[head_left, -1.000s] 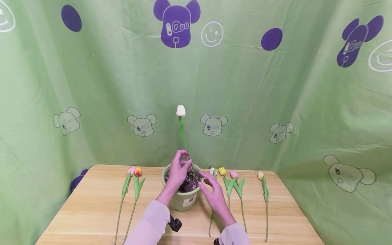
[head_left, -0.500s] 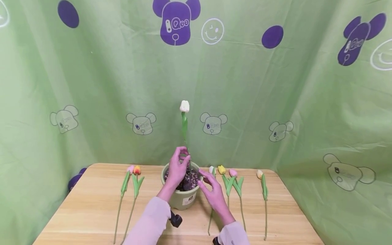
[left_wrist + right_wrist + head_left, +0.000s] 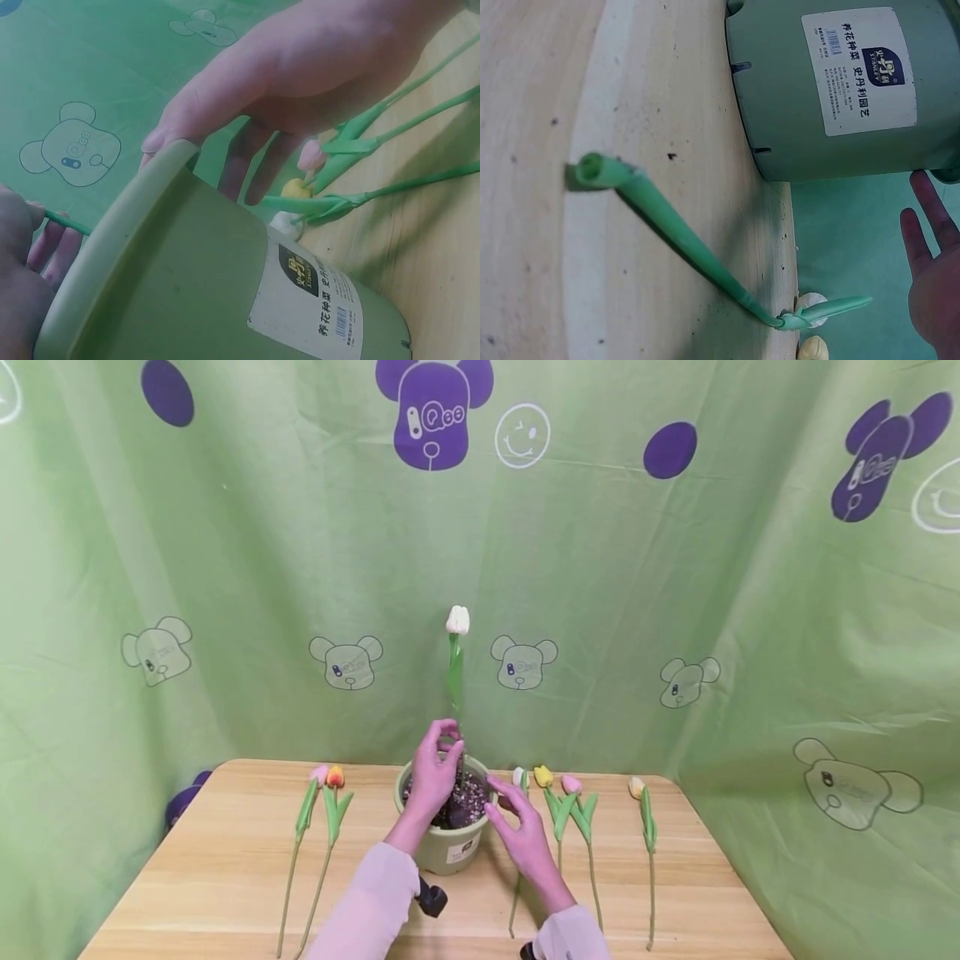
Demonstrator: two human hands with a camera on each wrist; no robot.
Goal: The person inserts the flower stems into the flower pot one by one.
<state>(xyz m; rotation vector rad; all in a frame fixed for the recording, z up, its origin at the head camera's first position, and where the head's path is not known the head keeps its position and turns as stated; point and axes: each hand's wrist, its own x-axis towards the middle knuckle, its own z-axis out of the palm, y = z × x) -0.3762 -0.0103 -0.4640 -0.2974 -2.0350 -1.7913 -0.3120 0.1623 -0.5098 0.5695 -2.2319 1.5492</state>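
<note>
Upright over the pot stands a white artificial tulip [image 3: 458, 620], its lower stem pinched between the thumb and fingers of my left hand [image 3: 437, 772]. The stem [image 3: 66, 220] also shows beside the fingers in the left wrist view. Its lower end goes down to the dark, speckled soil [image 3: 468, 797] in the light green flower pot [image 3: 433, 853]. My right hand [image 3: 531, 839] holds the pot's right side at the rim [image 3: 169, 161]. In the left wrist view a fingertip bends over that rim while other fingers hang outside the wall.
Left of the pot lie a pink tulip [image 3: 320, 775] and an orange-red tulip [image 3: 336, 777]. To its right lie a white tulip [image 3: 521, 777], a yellow one [image 3: 543, 777], a pink one [image 3: 572, 785] and a cream one [image 3: 637, 788]. A green printed curtain [image 3: 600, 568] surrounds the wooden table [image 3: 217, 860].
The white tulip in my left hand has tipped from a leftward lean to nearly upright, its bloom moving right. My left hand has shifted slightly; my right hand stays at the pot rim.
</note>
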